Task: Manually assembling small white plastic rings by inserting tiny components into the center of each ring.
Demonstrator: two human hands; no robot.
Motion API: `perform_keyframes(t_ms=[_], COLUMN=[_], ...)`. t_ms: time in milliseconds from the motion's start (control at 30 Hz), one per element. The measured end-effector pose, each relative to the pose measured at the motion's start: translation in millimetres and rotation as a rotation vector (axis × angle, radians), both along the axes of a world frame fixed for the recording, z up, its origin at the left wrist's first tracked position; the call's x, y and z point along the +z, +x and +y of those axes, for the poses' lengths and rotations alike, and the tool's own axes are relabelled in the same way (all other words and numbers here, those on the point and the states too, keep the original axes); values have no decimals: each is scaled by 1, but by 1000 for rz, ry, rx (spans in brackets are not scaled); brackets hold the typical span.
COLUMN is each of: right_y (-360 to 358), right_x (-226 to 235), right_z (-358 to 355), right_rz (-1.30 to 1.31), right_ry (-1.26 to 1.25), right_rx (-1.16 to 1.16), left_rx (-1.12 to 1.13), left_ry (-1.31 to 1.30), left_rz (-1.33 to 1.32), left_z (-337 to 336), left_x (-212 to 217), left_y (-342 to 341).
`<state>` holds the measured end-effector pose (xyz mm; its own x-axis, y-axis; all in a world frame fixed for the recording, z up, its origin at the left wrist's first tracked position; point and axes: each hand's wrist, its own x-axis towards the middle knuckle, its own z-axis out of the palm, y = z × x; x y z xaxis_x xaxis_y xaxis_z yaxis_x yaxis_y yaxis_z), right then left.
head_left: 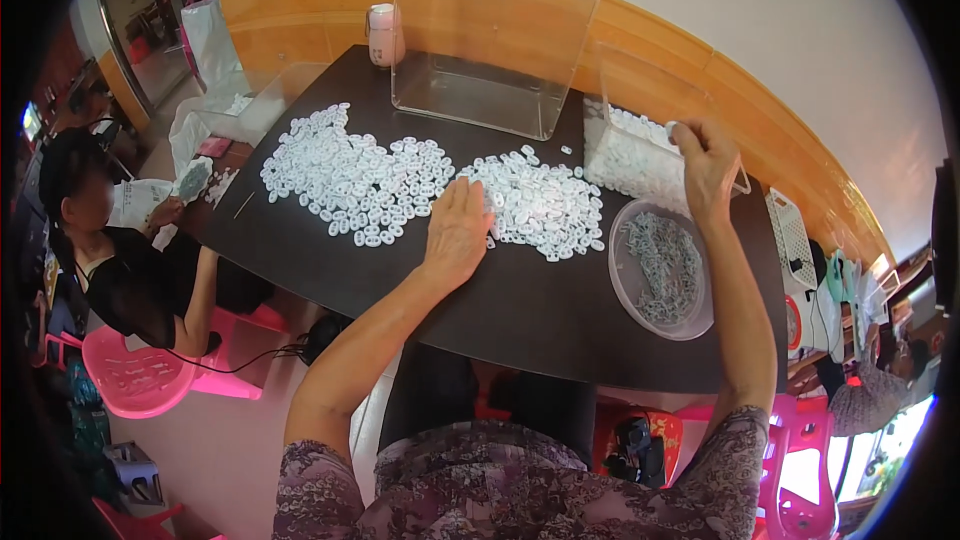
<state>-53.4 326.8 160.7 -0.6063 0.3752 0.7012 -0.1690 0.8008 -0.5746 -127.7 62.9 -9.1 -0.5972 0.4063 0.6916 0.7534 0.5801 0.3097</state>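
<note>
My left hand [458, 230] lies with its fingers stretched out and close together against the left side of a pile of small white oval plastic pieces with holes [540, 205]. A wider, flatter spread of the same pieces [350, 175] covers the table to its left. My right hand [707, 165] is at the near right part of a clear plastic bin [630, 155] full of white pieces. Its fingers are curled closed, with a bit of white at the fingertips that I cannot make out. Below that hand stands a round clear tub [622, 280] of grey screws [663, 265].
A large clear bin [490, 90] and a pink bottle [384, 38] stand at the back of the dark table [480, 310]. On the left a person [130, 250] sits by a pink chair [140, 370], handling small things. A white basket [790, 240] is beyond the right edge.
</note>
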Motion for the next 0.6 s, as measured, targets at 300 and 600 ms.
perform_keyframes(t_ms=[300, 600], right_y=[-54, -82], right_x=[-5, -12], right_z=[38, 52], right_rz=[-51, -145], right_ry=[136, 543], right_rx=[-17, -80], left_rx=[97, -90], left_ry=[-123, -100], left_rz=[-5, -217], left_z=[18, 19], left_x=[-4, 13], left_y=[-3, 21])
